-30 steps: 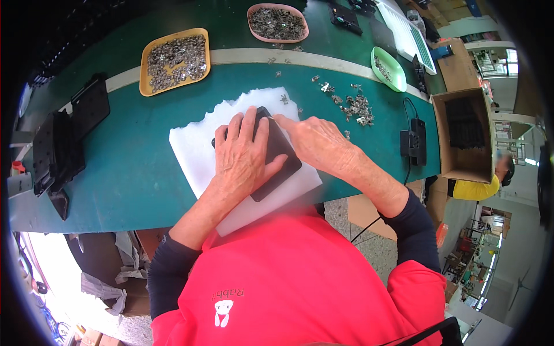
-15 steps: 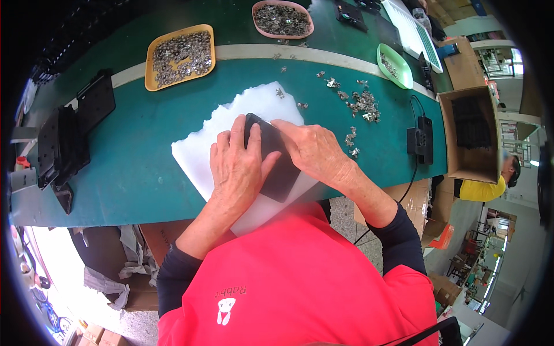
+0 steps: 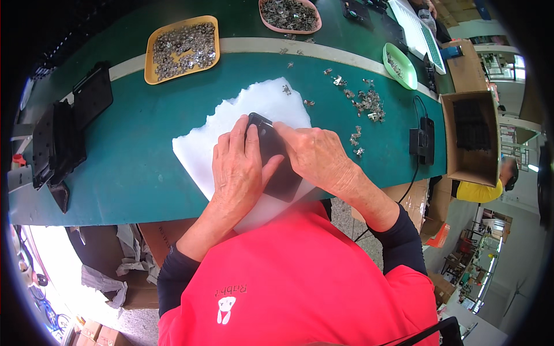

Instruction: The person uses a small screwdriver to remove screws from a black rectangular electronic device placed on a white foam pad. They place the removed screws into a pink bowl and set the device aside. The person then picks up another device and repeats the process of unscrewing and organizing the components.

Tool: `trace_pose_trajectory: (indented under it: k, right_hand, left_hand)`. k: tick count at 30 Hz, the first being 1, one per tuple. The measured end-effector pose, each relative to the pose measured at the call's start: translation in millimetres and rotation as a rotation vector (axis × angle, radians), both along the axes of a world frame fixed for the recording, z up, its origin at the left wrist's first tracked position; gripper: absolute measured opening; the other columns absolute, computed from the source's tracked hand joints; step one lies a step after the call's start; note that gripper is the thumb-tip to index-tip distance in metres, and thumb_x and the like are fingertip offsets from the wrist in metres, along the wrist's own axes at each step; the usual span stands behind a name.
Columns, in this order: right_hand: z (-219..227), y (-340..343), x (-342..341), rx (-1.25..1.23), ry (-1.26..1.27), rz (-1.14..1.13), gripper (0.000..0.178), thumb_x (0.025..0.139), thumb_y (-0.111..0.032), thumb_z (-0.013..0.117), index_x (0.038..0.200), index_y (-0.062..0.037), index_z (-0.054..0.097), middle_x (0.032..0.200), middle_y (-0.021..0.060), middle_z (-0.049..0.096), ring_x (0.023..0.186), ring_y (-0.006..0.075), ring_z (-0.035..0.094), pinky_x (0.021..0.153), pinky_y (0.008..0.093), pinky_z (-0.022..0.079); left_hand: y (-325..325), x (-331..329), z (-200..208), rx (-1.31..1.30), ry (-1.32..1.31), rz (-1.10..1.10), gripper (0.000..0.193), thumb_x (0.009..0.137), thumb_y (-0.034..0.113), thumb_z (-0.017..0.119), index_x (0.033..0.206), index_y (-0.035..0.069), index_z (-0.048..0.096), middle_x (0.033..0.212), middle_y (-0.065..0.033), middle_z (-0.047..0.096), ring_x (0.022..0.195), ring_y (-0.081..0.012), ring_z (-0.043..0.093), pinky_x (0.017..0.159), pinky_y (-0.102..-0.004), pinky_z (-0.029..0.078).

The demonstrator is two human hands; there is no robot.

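A flat black rectangular panel (image 3: 284, 176) lies tilted on a white foam sheet (image 3: 259, 99) with a ragged far edge, close to my red shirt. My left hand (image 3: 238, 170) rests on the panel's left side, its fingers stretched toward the far end and the thumb lying across the surface. At the far right corner, my right hand (image 3: 320, 154) is closed with its index fingertip against the panel's edge. What those curled fingers hold, if anything, is hidden. Small metal pieces (image 3: 369, 105) lie loose to the right of the foam, and a few more sit on its far tip.
Beyond the foam stand a yellow tray (image 3: 151, 64) and a pink tray (image 3: 318, 22) of small metal parts, plus a green tray (image 3: 410, 76). Black panels (image 3: 62, 138) are stacked left. At right are a black corded device (image 3: 426, 141) and an open cardboard box (image 3: 500, 135).
The whole view has shifted slightly. Both hands stay on the panel in almost the same pose, and the panel has not visibly moved on the foam.
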State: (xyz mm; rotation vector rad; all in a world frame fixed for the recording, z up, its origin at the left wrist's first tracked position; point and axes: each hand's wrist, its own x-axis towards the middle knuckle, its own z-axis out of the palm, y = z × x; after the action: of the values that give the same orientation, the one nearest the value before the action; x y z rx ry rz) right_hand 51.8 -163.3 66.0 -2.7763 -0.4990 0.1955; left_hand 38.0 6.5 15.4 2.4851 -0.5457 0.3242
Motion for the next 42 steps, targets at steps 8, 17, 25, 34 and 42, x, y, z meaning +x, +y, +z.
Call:
trace_pose_trajectory:
  k: [8, 17, 25, 34, 42]
  right_hand:
    - [12.6, 13.4, 2.9, -0.105, 0.128, -0.07, 0.029, 0.087, -0.008, 0.052, 0.113, 0.0009, 0.06, 0.072, 0.0201, 0.066, 0.07, 0.0364, 0.068, 0.061, 0.044, 0.054]
    - [22.6, 26.8, 9.6, -0.133, 0.26, -0.144, 0.025, 0.086, -0.01, 0.053, 0.106, 0.0042, 0.061, 0.079, 0.0241, 0.067, 0.078, 0.0395, 0.068, 0.068, 0.0472, 0.055]
    - [19.6, 24.0, 21.8, -0.062, 0.278, -0.137, 0.018, 0.081, -0.007, 0.053, 0.085, 0.0069, 0.064, 0.081, 0.0286, 0.066, 0.076, 0.0442, 0.066, 0.067, 0.0486, 0.054]
    - [19.3, 15.3, 30.6, -0.122, 0.292, -0.029, 0.023, 0.082, -0.004, 0.05, 0.097, 0.0021, 0.067, 0.087, 0.0265, 0.066, 0.085, 0.0425, 0.065, 0.075, 0.0481, 0.053]
    - [5.1, 18.7, 11.5, -0.006, 0.125, -0.079, 0.025, 0.089, -0.01, 0.047, 0.103, 0.0006, 0.065, 0.076, 0.0253, 0.066, 0.073, 0.0415, 0.067, 0.066, 0.0489, 0.055]
  left_hand:
    - [0.0, 1.7, 1.5, 0.017, 0.021, -0.005, 0.069, 0.066, 0.023, 0.084, 0.121, -0.008, 0.055, 0.133, -0.0199, 0.048, 0.1, -0.0319, 0.052, 0.083, -0.0392, 0.045]
    - [-0.5, 2.0, -0.2, 0.003, 0.027, -0.005, 0.066, 0.065, 0.022, 0.083, 0.118, -0.009, 0.058, 0.132, -0.0204, 0.048, 0.1, -0.0317, 0.053, 0.08, -0.0394, 0.044]
    - [-3.8, 2.5, -2.6, -0.011, 0.034, -0.019, 0.066, 0.066, 0.022, 0.082, 0.118, -0.01, 0.056, 0.132, -0.0212, 0.048, 0.101, -0.0323, 0.053, 0.08, -0.0395, 0.044]
    - [-5.6, 1.0, -5.6, 0.032, -0.039, 0.031, 0.064, 0.069, 0.026, 0.081, 0.118, -0.009, 0.057, 0.132, -0.0201, 0.049, 0.1, -0.0325, 0.053, 0.081, -0.041, 0.044]
    - [-5.9, 0.6, -6.4, 0.044, -0.033, 0.046, 0.062, 0.068, 0.025, 0.08, 0.117, -0.007, 0.058, 0.131, -0.0171, 0.05, 0.096, -0.0311, 0.053, 0.078, -0.0402, 0.045]
